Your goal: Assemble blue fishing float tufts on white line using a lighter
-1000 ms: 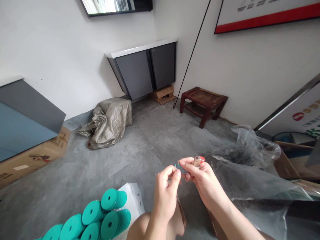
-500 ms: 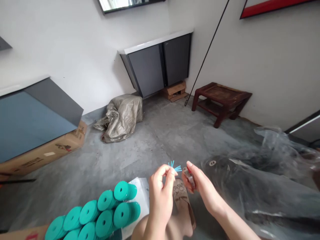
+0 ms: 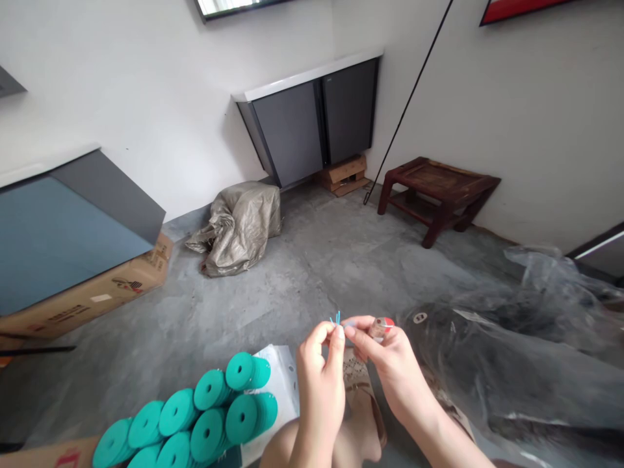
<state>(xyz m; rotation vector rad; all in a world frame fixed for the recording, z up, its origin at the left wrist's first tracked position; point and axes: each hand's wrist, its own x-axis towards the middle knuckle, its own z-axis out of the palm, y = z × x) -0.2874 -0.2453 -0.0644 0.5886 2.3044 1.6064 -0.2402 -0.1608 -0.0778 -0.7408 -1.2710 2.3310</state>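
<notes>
Both hands pinch thin blue threads.
Left hand (image 3: 319, 377) and right hand (image 3: 390, 364) each keep a clenched grip on the threads (image 3: 336, 320); the right also holds a lighter (image 3: 381, 327).

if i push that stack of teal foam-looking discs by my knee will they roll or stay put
The stacked teal round discs lie on their edges in loose rows, so they would probably roll or fan apart. They look thin and light, likely sliding easily on the white plastic bag under them. Probably not fragile.
</notes>
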